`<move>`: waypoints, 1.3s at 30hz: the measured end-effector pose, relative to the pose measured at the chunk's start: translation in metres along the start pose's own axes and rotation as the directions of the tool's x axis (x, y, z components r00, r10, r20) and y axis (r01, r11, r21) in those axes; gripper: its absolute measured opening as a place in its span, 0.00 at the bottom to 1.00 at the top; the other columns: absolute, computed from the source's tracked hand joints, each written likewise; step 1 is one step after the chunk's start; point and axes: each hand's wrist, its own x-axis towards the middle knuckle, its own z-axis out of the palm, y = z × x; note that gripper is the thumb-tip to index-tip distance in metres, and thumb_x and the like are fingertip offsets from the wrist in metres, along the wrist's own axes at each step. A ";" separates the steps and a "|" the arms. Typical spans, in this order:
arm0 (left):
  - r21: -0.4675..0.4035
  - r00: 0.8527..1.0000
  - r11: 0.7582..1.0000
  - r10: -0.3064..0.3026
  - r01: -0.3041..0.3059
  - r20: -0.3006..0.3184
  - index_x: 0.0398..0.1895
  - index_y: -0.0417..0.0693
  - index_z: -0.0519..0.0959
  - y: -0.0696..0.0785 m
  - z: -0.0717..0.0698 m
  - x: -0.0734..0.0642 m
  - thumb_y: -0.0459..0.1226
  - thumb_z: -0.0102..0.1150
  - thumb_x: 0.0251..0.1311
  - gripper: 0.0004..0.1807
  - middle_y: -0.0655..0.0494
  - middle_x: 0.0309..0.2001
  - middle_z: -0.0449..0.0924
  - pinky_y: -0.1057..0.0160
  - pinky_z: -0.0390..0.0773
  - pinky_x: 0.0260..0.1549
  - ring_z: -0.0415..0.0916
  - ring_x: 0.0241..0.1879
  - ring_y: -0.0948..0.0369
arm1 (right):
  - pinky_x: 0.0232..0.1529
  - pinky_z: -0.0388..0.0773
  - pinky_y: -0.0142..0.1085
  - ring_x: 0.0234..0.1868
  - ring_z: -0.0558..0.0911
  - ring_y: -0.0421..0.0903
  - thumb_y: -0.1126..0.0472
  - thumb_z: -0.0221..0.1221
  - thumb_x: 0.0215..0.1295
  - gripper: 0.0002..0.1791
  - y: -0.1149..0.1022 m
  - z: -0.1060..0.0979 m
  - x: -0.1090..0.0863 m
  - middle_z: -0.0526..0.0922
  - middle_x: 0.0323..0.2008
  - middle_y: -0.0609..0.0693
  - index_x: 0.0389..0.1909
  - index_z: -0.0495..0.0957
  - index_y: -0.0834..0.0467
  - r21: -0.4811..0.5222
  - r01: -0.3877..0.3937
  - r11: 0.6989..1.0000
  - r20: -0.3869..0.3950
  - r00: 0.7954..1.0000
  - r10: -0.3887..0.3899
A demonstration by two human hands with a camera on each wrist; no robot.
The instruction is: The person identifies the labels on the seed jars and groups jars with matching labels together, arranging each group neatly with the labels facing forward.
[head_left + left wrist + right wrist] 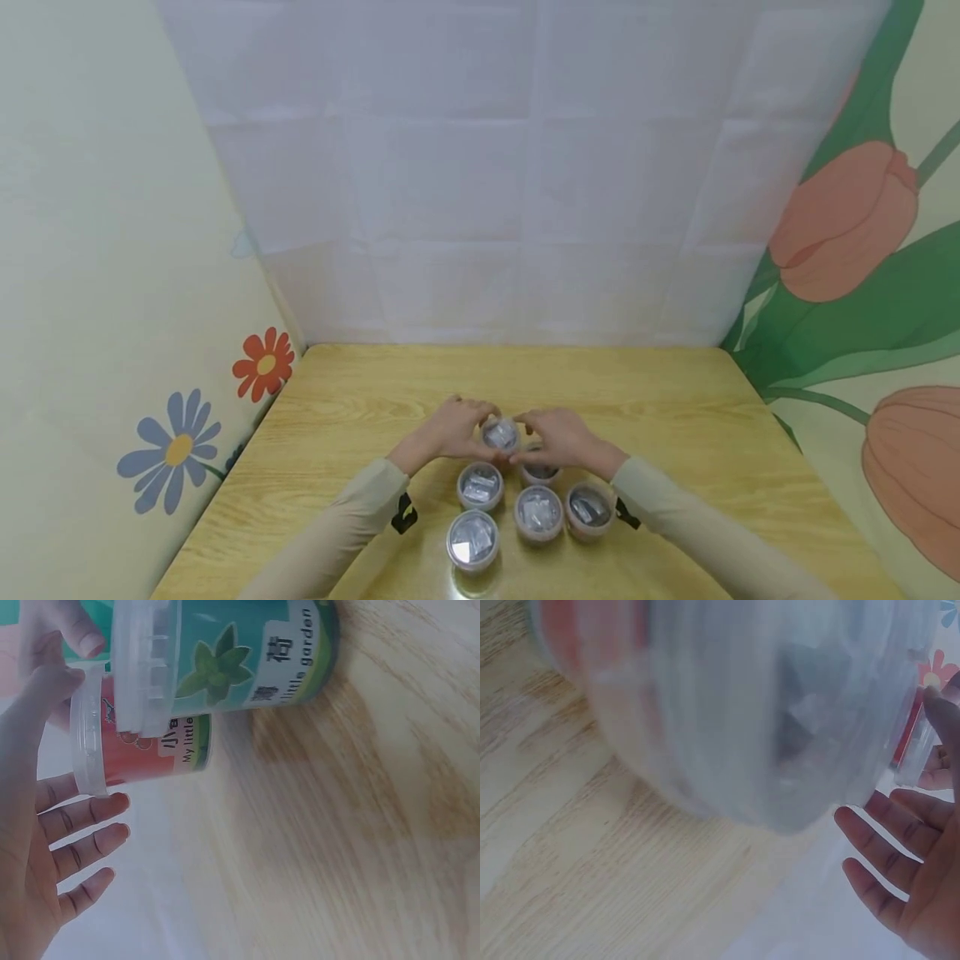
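Observation:
Both hands are round a red-labelled plastic tub (142, 754) with a clear lid, upright on the far side of a group of tubs. In the head view, my left hand (456, 429) grips its left side between thumb and index finger. My right hand (562, 437) holds the right side with thumb and index finger. The other fingers of both hands spread loosely. Close in front stands a green-labelled tub (217, 660) with a leaf picture. A blurred lidded tub (720, 712) fills much of the right wrist view.
Several more lidded tubs stand nearer on the wooden table (360, 375), among them a front one (472, 542), a middle one (538, 514) and a right one (589, 510). One tub (540, 473) sits partly under my right hand. A white cloth (480, 183) hangs behind.

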 end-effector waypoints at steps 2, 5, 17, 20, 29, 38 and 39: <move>-0.007 1.000 1.000 0.007 -0.007 -0.010 0.55 0.56 0.72 0.000 -0.001 0.001 0.73 0.50 0.43 0.42 0.61 0.44 0.79 0.53 0.70 0.48 0.73 0.39 0.66 | 0.32 0.76 0.33 0.35 0.79 0.41 0.29 0.55 0.51 0.40 0.001 -0.001 0.000 0.83 0.39 0.47 0.57 0.73 0.53 0.030 -0.009 1.000 0.001 1.000 0.009; -0.017 0.999 1.000 0.023 -0.024 -0.030 0.54 0.56 0.73 0.001 -0.002 0.003 0.71 0.52 0.43 0.41 0.62 0.43 0.79 0.55 0.70 0.46 0.73 0.38 0.66 | 0.34 0.76 0.36 0.37 0.80 0.42 0.27 0.54 0.51 0.41 0.002 -0.003 0.000 0.83 0.41 0.48 0.57 0.73 0.53 0.062 -0.008 0.998 -0.005 1.000 0.008; -0.069 0.996 0.997 0.036 -0.041 -0.080 0.54 0.57 0.73 0.004 -0.010 0.007 0.71 0.51 0.45 0.39 0.64 0.42 0.78 0.58 0.70 0.44 0.72 0.38 0.67 | 0.32 0.75 0.31 0.36 0.80 0.42 0.27 0.57 0.46 0.43 0.004 -0.009 0.000 0.82 0.40 0.45 0.59 0.71 0.51 0.200 -0.029 0.979 -0.029 0.999 0.035; -0.101 0.996 0.994 0.028 -0.037 -0.087 0.57 0.57 0.72 0.006 -0.014 0.006 0.71 0.51 0.46 0.40 0.63 0.45 0.79 0.57 0.70 0.43 0.72 0.38 0.66 | 0.34 0.76 0.32 0.40 0.79 0.44 0.30 0.60 0.46 0.43 0.007 -0.011 -0.001 0.81 0.41 0.46 0.59 0.70 0.52 0.273 -0.032 0.961 -0.029 0.999 0.042; -0.238 0.995 0.971 -0.007 -0.016 -0.095 0.62 0.58 0.69 0.004 -0.017 0.006 0.69 0.54 0.46 0.42 0.65 0.48 0.76 0.62 0.72 0.40 0.73 0.42 0.64 | 0.37 0.77 0.34 0.41 0.80 0.46 0.34 0.62 0.48 0.41 0.014 -0.018 -0.002 0.81 0.41 0.47 0.60 0.69 0.54 0.359 -0.028 0.933 -0.028 0.999 0.041; -0.584 1.000 0.811 0.013 -0.024 -0.023 0.69 0.50 0.58 0.000 -0.010 0.005 0.54 0.67 0.47 0.47 0.54 0.60 0.70 0.49 0.73 0.53 0.71 0.55 0.56 | 0.44 0.78 0.47 0.43 0.79 0.47 0.40 0.63 0.52 0.36 0.021 -0.022 -0.002 0.81 0.43 0.47 0.59 0.70 0.54 0.486 0.005 0.874 -0.037 0.999 0.015; -0.606 0.999 0.795 0.024 -0.037 -0.028 0.69 0.48 0.57 0.000 -0.010 0.005 0.51 0.67 0.48 0.46 0.53 0.60 0.70 0.50 0.72 0.54 0.71 0.55 0.56 | 0.46 0.77 0.48 0.43 0.79 0.46 0.41 0.64 0.52 0.36 0.021 -0.022 -0.002 0.81 0.44 0.47 0.59 0.70 0.55 0.502 0.017 0.865 -0.040 0.999 0.003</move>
